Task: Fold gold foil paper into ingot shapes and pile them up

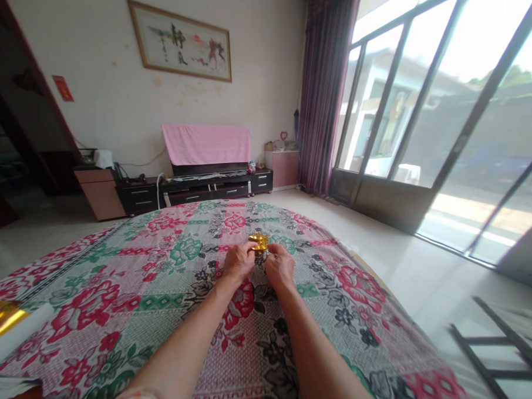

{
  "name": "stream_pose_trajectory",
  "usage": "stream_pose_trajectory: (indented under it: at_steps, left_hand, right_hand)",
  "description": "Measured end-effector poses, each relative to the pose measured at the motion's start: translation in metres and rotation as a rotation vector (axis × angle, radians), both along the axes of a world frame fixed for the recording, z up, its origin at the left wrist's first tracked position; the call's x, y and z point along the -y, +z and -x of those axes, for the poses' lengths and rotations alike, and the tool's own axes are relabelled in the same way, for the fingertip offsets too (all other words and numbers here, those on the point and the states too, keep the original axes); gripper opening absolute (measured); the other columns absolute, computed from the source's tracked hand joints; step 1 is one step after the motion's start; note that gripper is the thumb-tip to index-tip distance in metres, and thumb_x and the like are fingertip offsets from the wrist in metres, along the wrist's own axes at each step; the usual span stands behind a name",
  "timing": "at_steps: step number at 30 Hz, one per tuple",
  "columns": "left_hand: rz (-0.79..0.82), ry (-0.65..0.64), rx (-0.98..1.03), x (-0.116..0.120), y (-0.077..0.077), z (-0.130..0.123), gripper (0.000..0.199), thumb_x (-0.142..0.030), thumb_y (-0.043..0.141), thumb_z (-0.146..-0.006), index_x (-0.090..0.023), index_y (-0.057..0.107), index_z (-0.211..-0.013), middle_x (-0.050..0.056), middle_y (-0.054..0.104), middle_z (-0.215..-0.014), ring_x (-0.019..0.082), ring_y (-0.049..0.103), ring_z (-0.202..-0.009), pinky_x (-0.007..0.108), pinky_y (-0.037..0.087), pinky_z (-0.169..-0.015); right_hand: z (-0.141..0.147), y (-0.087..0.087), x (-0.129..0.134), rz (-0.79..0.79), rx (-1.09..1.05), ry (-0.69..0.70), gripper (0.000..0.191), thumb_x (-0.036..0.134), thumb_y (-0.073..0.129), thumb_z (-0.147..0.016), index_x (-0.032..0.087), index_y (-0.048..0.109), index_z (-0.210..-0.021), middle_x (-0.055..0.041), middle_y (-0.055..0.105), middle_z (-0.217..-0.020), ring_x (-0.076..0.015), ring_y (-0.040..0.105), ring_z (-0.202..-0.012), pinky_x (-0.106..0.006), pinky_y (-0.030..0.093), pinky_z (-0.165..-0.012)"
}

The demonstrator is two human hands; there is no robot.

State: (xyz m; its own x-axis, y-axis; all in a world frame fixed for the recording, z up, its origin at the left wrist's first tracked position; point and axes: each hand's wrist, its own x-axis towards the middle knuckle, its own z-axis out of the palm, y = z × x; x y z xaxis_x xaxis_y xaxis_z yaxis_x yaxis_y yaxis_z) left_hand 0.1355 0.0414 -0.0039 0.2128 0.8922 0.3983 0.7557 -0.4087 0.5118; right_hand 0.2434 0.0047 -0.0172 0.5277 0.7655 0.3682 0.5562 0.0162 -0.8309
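Observation:
A small shiny gold foil piece [259, 243] is held up between my two hands, over the middle of the patterned cloth. My left hand [241, 260] pinches its left side with thumb and fingers. On the right, my right hand [279, 263] has its fingers closed at the foil's lower right edge. The exact folds of the foil are too small to make out.
The flowered cloth [164, 298] covers a large table. Gold foil sheets [4, 320] and white paper [23, 336] lie at its left edge. A dark-framed chair or rack [497, 342] stands at the lower right. Beyond is a low black cabinet [206, 190].

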Motion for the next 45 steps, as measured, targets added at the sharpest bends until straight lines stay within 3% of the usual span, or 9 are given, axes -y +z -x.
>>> stream_pose_trajectory:
  at_steps: [8, 14, 17, 21, 29, 32, 42, 45]
  left_hand:
    - [-0.037, 0.028, 0.028, -0.001, -0.004, 0.003, 0.038, -0.013, 0.047, -0.073, -0.020, 0.063, -0.106, 0.003, 0.070, -0.089, 0.015, 0.064, -0.079, 0.022, 0.047, -0.074]
    - [-0.076, 0.102, -0.033, 0.003, -0.002, 0.010, 0.038, -0.010, 0.043, -0.073, -0.017, 0.063, -0.104, 0.006, 0.069, -0.088, 0.016, 0.063, -0.080, 0.023, 0.046, -0.074]
    - [-0.099, 0.118, -0.103, 0.011, 0.002, 0.024, 0.036, -0.010, 0.042, -0.075, -0.016, 0.064, -0.101, 0.008, 0.068, -0.094, 0.017, 0.061, -0.084, 0.024, 0.044, -0.078]
    - [-0.013, 0.135, -0.235, 0.026, 0.009, 0.053, 0.028, -0.016, 0.041, -0.079, -0.019, 0.068, -0.083, 0.006, 0.067, -0.085, 0.016, 0.060, -0.079, 0.023, 0.043, -0.074]
    - [-0.010, 0.152, -0.361, 0.064, 0.010, 0.109, 0.028, -0.012, 0.044, -0.076, -0.018, 0.067, -0.090, 0.007, 0.065, -0.093, 0.020, 0.057, -0.089, 0.028, 0.042, -0.081]
    - [-0.014, 0.150, -0.410, 0.079, 0.010, 0.122, 0.028, -0.014, 0.043, -0.077, -0.017, 0.066, -0.091, 0.008, 0.065, -0.094, 0.021, 0.057, -0.090, 0.030, 0.041, -0.083]
    - [0.077, 0.202, -0.422, 0.123, 0.016, 0.148, 0.027, -0.018, 0.044, -0.077, -0.016, 0.065, -0.095, 0.010, 0.063, -0.098, 0.020, 0.057, -0.094, 0.028, 0.041, -0.086]
    - [0.128, 0.202, -0.408, 0.132, 0.023, 0.150, 0.028, -0.016, 0.044, -0.077, -0.015, 0.065, -0.096, 0.010, 0.063, -0.100, 0.020, 0.058, -0.096, 0.027, 0.041, -0.086]
  right_hand:
    - [-0.005, -0.008, -0.004, -0.106, -0.084, -0.017, 0.030, 0.013, 0.038, -0.064, 0.018, 0.064, -0.078, -0.0030, 0.064, -0.066, -0.0158, 0.058, -0.063, -0.024, 0.043, -0.062]
    - [0.004, 0.002, 0.005, -0.058, -0.016, 0.017, 0.026, 0.014, 0.038, -0.067, 0.020, 0.064, -0.065, -0.0014, 0.064, -0.063, -0.0156, 0.058, -0.062, -0.024, 0.043, -0.062]
    - [0.017, 0.008, 0.012, -0.076, 0.153, 0.178, 0.027, 0.010, 0.040, -0.067, 0.021, 0.065, -0.064, -0.0011, 0.065, -0.067, -0.0151, 0.058, -0.067, -0.024, 0.042, -0.068]
    - [0.043, 0.013, 0.023, -0.115, 0.332, 0.430, 0.029, 0.007, 0.041, -0.070, 0.020, 0.067, -0.071, -0.0017, 0.066, -0.075, -0.0129, 0.059, -0.071, -0.021, 0.041, -0.071]
    - [0.072, 0.014, 0.039, -0.047, 0.585, 0.621, 0.025, 0.011, 0.046, -0.075, 0.021, 0.066, -0.086, -0.0039, 0.063, -0.084, -0.0143, 0.057, -0.081, -0.021, 0.038, -0.076]
    - [0.075, 0.013, 0.042, -0.039, 0.639, 0.628, 0.022, 0.011, 0.046, -0.076, 0.020, 0.066, -0.081, -0.0046, 0.061, -0.085, -0.0146, 0.054, -0.083, -0.023, 0.037, -0.079]
    - [0.105, 0.018, 0.059, 0.164, 0.643, 0.417, 0.028, 0.007, 0.042, -0.075, 0.017, 0.064, -0.089, -0.0120, 0.058, -0.097, -0.0217, 0.051, -0.085, -0.031, 0.035, -0.072]
    - [0.121, 0.019, 0.066, 0.162, 0.616, 0.446, 0.030, 0.005, 0.043, -0.072, 0.017, 0.065, -0.090, -0.0112, 0.059, -0.098, -0.0223, 0.051, -0.090, -0.031, 0.035, -0.075]
